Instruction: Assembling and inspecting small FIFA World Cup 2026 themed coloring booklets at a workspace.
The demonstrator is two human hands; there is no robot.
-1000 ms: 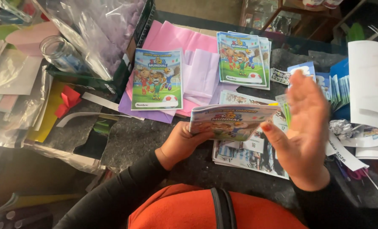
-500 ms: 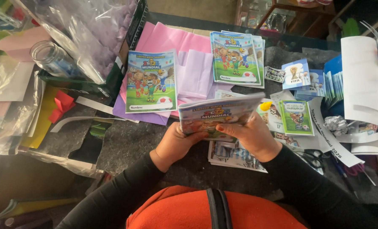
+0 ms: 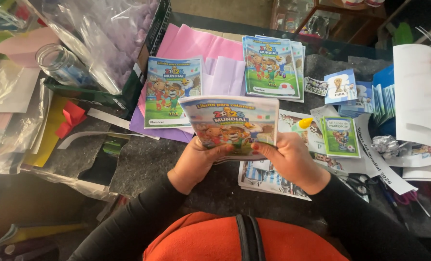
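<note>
Right hand [image 3: 292, 159] now grips colouring booklet [image 3: 232, 123] — left hand [image 3: 196, 162] too.

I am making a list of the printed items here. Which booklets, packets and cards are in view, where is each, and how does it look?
Held booklet: in both hands, centre; rectangular, cartoon cover, pale top.
Single booklet: left of it, on purple paper; blue and green cover.
Booklet stack: top centre, same cover.
Green packet: right of the right hand; small rectangle.
Blue card: above the packet; white and blue, trophy picture.
</note>
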